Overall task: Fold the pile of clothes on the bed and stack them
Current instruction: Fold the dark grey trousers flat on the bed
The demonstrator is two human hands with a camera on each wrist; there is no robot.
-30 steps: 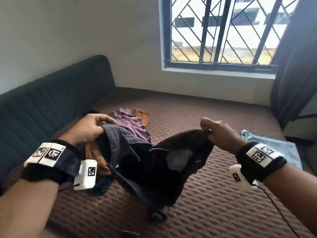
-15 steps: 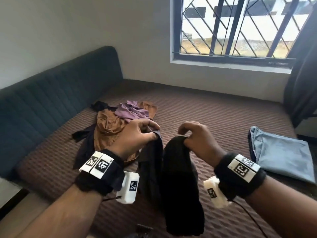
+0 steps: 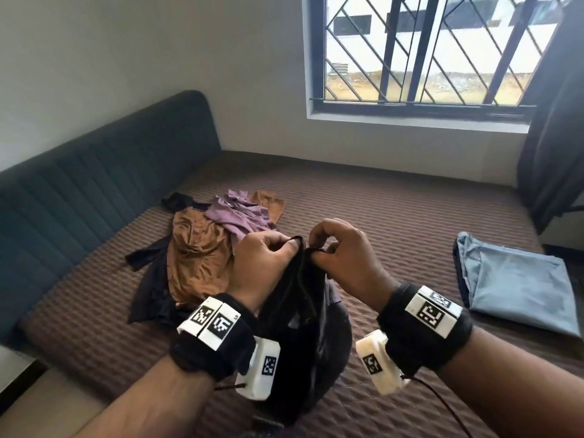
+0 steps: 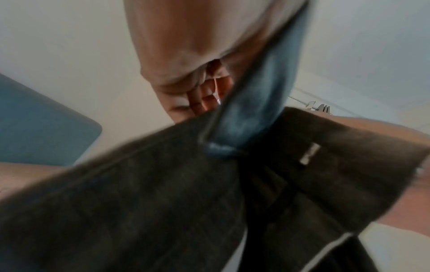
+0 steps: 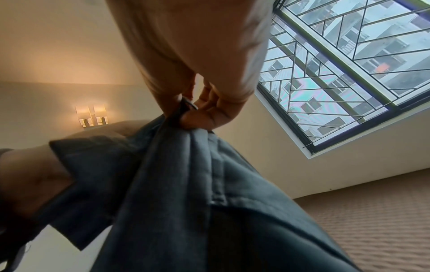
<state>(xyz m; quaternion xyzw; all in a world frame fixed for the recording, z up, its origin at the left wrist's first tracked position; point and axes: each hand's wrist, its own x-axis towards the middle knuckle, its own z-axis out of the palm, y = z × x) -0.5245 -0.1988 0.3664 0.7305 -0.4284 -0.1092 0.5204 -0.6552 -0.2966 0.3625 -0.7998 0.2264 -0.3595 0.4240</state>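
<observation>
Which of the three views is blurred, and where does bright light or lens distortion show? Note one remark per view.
Head view: sharp, bright daylight through the window, its bars bent by the wide lens. Left wrist view: heavy blur on the dark garment and left hand. Right wrist view: fairly clear, warm glow from the wall lamp, right hand soft.

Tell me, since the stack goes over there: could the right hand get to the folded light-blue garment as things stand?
Probably yes, once freed. The right hand pinches the dark garment together with the left hand; the folded light-blue garment lies on its side of the bed, nothing between.
</observation>
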